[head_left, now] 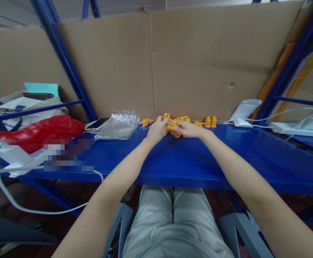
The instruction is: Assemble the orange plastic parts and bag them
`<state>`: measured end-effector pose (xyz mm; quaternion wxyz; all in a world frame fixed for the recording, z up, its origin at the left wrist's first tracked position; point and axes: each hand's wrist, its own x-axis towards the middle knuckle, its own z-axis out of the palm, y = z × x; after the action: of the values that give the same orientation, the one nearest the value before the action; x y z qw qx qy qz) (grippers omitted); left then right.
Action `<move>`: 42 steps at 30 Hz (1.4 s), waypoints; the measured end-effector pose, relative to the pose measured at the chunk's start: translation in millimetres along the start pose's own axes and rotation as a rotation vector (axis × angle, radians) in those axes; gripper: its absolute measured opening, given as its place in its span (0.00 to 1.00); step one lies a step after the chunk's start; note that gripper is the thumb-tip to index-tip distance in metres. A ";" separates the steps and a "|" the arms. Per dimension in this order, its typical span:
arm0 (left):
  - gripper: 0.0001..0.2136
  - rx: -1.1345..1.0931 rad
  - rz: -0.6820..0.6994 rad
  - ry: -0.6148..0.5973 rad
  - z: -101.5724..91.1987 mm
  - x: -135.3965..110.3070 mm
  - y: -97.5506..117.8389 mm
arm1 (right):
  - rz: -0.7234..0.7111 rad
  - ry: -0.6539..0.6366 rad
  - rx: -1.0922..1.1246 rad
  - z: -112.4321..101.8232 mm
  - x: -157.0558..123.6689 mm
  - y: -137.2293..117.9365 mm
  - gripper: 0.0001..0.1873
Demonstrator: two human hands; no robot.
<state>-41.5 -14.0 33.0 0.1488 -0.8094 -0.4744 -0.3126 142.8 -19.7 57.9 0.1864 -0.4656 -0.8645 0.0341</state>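
Note:
Against the cardboard at the back of the blue shelf lies a heap of small yellow-orange plastic pieces (182,118), some finger-like in shape. My left hand (158,129) is at the heap's left side, its fingers bent round one of the pieces. From the right, my right hand (189,129) reaches over the heap, with its fingers curled on the pieces; what exactly lies under them is partly hidden. Two upright dome-topped orange pieces (210,122) stand right of my right hand. A few loose orange pieces (146,122) lie left of my left hand.
Cardboard (199,61) walls off the back of the blue shelf (172,161). To the left are a clear plastic bag (119,127), a phone (99,123), a red bag (46,130) and a white cable (38,211). A white charger (242,123) and power strip (301,129) sit at right.

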 end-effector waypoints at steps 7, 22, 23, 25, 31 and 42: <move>0.18 0.052 -0.033 -0.001 1.8 -0.5 0.4 | -0.036 -0.072 0.226 3.2 2.0 5.4 0.19; 0.16 0.067 -0.003 -0.051 0.7 -0.8 4.7 | 0.126 -0.019 0.045 2.4 -1.2 -3.4 0.09; 0.15 0.062 0.007 -0.043 2.1 -0.7 3.6 | 0.136 -0.052 0.092 0.9 -2.2 -4.1 0.10; 0.15 0.040 0.040 -0.017 5.9 -0.2 1.3 | 0.129 -0.135 0.190 -2.1 -4.5 -5.8 0.12; 0.14 -0.079 0.155 0.077 15.1 2.3 -3.4 | 0.077 -0.288 0.466 -2.5 -10.9 -10.6 0.16; 0.14 -0.070 0.077 0.035 7.7 1.8 2.2 | 0.124 -0.205 0.390 2.8 -7.7 -14.4 0.18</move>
<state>-36.2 -9.8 28.4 0.1408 -0.8262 -0.4290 -0.3370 134.3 -33.7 56.4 0.1814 -0.4670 -0.8258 0.2590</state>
